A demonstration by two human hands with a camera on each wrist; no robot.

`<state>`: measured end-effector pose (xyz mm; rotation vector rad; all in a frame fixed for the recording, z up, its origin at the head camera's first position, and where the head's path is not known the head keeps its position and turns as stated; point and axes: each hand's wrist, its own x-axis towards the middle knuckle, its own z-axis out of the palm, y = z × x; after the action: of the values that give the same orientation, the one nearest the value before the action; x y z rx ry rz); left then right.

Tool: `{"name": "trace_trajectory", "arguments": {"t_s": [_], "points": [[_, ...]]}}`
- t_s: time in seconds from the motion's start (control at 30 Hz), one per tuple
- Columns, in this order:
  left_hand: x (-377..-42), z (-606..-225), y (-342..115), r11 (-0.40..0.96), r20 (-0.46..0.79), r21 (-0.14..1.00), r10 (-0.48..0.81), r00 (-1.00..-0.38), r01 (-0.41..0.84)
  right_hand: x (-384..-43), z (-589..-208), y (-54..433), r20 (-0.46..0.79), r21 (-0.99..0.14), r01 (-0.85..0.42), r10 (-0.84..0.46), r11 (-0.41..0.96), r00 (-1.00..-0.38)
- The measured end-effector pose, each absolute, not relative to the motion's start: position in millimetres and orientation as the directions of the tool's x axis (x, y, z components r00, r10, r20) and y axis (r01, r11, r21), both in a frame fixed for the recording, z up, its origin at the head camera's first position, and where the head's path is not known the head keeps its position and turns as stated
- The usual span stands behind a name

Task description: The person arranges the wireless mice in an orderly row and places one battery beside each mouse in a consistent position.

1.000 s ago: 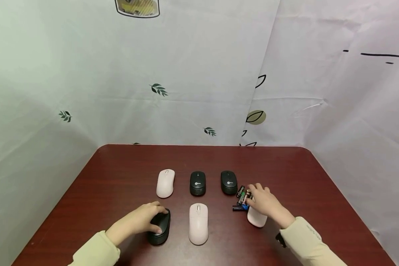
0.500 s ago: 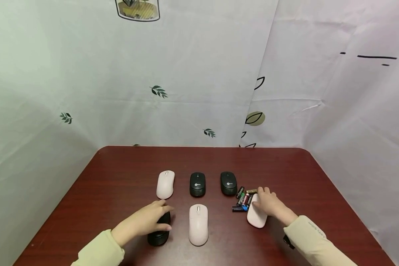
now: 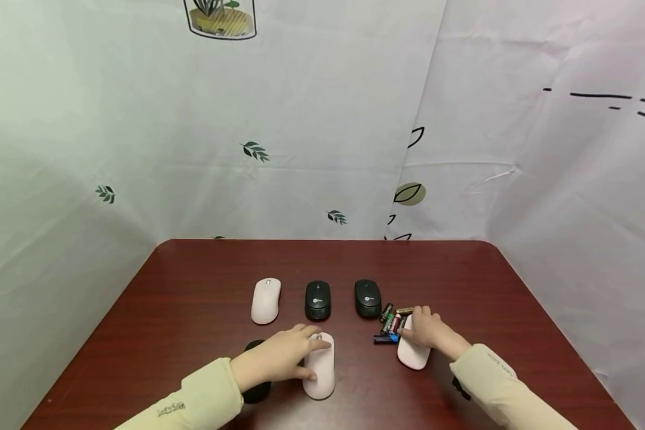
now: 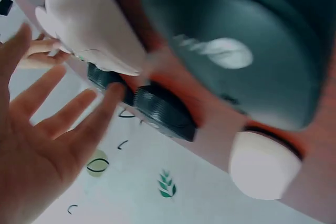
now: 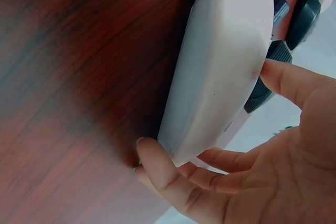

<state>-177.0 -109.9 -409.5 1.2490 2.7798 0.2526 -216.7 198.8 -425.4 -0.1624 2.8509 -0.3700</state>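
Note:
My left hand (image 3: 280,356) reaches over the white mouse (image 3: 322,382) in the front middle, its fingers spread and fairly straight in the left wrist view. Under my left forearm a black mouse (image 3: 257,392) is partly hidden. My right hand (image 3: 431,329) grips the front end of another white mouse (image 3: 411,356) at the right. The right wrist view shows the thumb (image 5: 281,74) against one side of it and the fingers (image 5: 173,177) bent round its end. Several small batteries (image 3: 395,323) lie loose just left of that mouse.
A back row holds a white mouse (image 3: 266,301), a black mouse (image 3: 318,300) and a second black mouse (image 3: 368,298). All rest on a dark red-brown table (image 3: 204,263). Behind the table hangs a pale cloth (image 3: 312,119) with leaf prints.
My left hand has left the front-left black mouse and moved right, over the middle white mouse. My right hand has shifted slightly off the batteries onto the front of the right white mouse.

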Motion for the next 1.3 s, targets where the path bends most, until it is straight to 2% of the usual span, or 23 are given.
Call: {"name": "trace_trajectory", "arguments": {"t_s": [0.23,0.6,1.0,1.3], "points": [[-177.4,-411.9,-99.0,0.655,-0.049,0.088,0.755,-0.653,0.751,-220.5,-427.8,198.7,-0.252,-0.240,-0.056,-0.118,0.969,-0.960],[-178.0,-414.5,-94.9,0.636,-0.073,0.065,0.771,-0.632,0.769,-226.1,-430.4,201.2,-0.292,-0.284,-0.019,-0.106,0.959,-0.950],[-176.6,-423.0,-91.4,0.659,0.017,0.087,0.749,-0.662,0.747,-224.2,-430.4,201.2,-0.264,-0.292,-0.014,-0.095,0.956,-0.960],[-177.5,-419.3,-85.8,0.680,-0.017,0.121,0.730,-0.683,0.723,-222.6,-426.6,203.5,-0.244,-0.322,-0.014,-0.097,0.947,-0.965]]}}
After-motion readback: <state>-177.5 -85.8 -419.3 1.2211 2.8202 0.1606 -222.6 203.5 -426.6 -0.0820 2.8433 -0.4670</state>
